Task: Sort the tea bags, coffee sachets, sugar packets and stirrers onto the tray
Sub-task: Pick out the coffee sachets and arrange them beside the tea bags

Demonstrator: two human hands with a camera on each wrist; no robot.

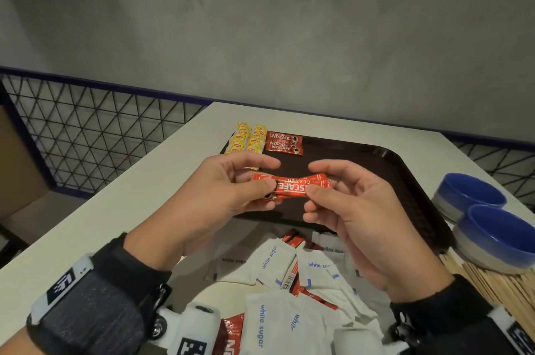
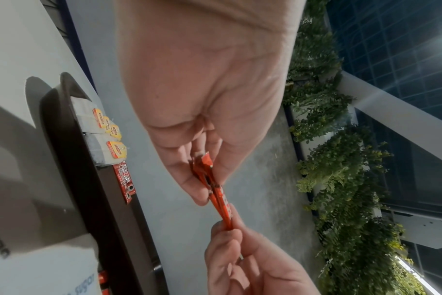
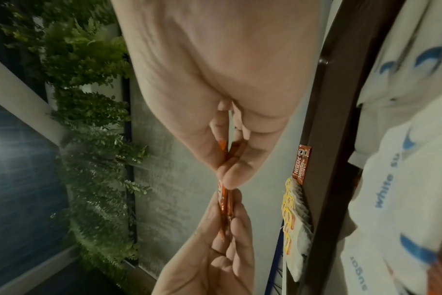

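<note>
Both hands hold red coffee sachets flat above the dark brown tray. My left hand pinches their left end between thumb and fingers, and my right hand pinches the right end. In the left wrist view the sachets show edge-on, more than one pressed together. Red coffee sachets lie in a stack at the tray's far left, beside yellow-tagged tea bags. White sugar packets mixed with more red sachets lie heaped on the table below my hands. Wooden stirrers lie at the right.
Two blue and grey bowls stand at the tray's right, over the stirrers. The white table ends at the left by a black wire-mesh fence. A grey wall rises behind. Most of the tray floor is bare.
</note>
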